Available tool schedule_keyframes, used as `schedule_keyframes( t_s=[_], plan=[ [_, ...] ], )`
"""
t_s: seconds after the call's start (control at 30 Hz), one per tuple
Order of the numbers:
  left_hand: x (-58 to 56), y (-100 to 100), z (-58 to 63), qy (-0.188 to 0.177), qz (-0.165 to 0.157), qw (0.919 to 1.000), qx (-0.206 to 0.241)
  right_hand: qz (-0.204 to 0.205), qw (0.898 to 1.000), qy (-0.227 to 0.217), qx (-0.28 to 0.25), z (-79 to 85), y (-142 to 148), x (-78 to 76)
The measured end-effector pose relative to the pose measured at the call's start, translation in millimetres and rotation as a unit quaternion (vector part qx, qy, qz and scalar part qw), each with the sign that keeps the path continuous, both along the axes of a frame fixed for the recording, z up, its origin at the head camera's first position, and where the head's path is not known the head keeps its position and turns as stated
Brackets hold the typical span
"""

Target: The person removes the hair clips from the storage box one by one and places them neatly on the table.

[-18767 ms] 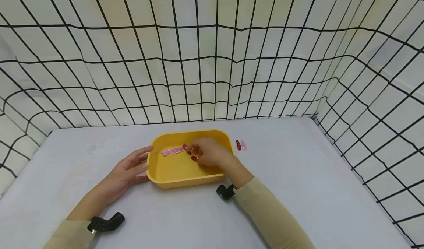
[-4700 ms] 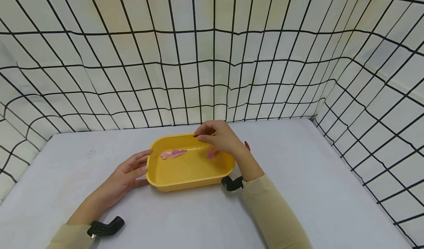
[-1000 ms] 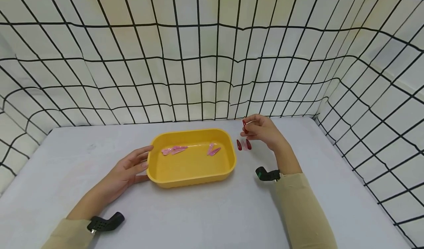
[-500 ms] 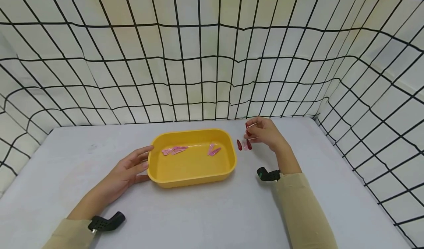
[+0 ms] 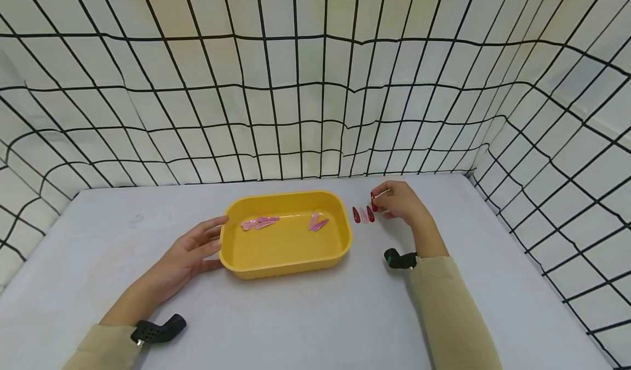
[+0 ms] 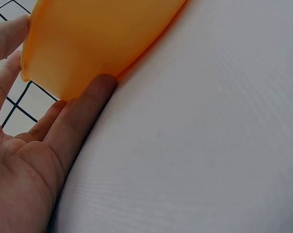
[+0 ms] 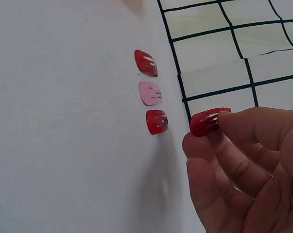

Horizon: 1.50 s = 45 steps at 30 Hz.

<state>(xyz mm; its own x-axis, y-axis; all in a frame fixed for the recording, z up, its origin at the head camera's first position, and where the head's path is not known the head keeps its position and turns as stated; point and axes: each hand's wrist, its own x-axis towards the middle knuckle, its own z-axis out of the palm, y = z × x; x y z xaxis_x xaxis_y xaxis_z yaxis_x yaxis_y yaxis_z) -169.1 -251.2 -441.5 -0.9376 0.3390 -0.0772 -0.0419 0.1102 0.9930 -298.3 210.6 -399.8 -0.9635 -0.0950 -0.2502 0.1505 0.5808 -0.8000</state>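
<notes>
My right hand (image 5: 403,201) pinches a red snap hair clip (image 7: 204,122) between thumb and fingertips, just above the table. Left of it lies a short row of hair clips: a red one (image 5: 356,215), a pink one (image 5: 363,215) and another red one (image 5: 370,214). In the yellow tray (image 5: 281,258), several pink hair clips (image 5: 257,224) lie in a cluster at the left. Two more pink clips (image 5: 318,223) form a V at the right. My left hand (image 5: 189,249) rests against the tray's left end, fingers extended, as the left wrist view confirms.
The tray stands mid-table on a white tabletop (image 5: 276,326). A black grid net (image 5: 305,107) over white walls rises at the table's back edge and along both sides. Black camera mounts (image 5: 159,330) sit at both wrists.
Since 18.8 s ago, red clips have left the tray and the row has gained a red one. My right hand carried another red clip out rightward, and lately shifted slightly right and nearer me.
</notes>
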Motion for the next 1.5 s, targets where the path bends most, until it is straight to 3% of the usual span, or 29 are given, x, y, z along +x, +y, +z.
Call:
schedule_keyframes(
  t_s=[0.53,1.13,1.37,1.5],
  plan=[
    [0.3,0.2,-0.9,-0.004,-0.005,0.9999,0.013,0.016,0.996,0.009,0.091,-3.9,7.2,2.6],
    [-0.2,0.2,-0.6,0.001,-0.008,0.9999,0.014,0.016,0.994,-0.026,0.108,-5.5,6.8,2.0],
    [-0.9,-0.3,-2.2,-0.006,-0.004,0.9999,0.011,0.020,0.991,0.027,0.130,0.9,-0.2,5.4],
    [-0.4,-0.1,-1.0,-0.007,-0.004,0.9999,0.014,0.033,0.992,0.057,0.105,8.8,-10.2,9.4]
  ],
)
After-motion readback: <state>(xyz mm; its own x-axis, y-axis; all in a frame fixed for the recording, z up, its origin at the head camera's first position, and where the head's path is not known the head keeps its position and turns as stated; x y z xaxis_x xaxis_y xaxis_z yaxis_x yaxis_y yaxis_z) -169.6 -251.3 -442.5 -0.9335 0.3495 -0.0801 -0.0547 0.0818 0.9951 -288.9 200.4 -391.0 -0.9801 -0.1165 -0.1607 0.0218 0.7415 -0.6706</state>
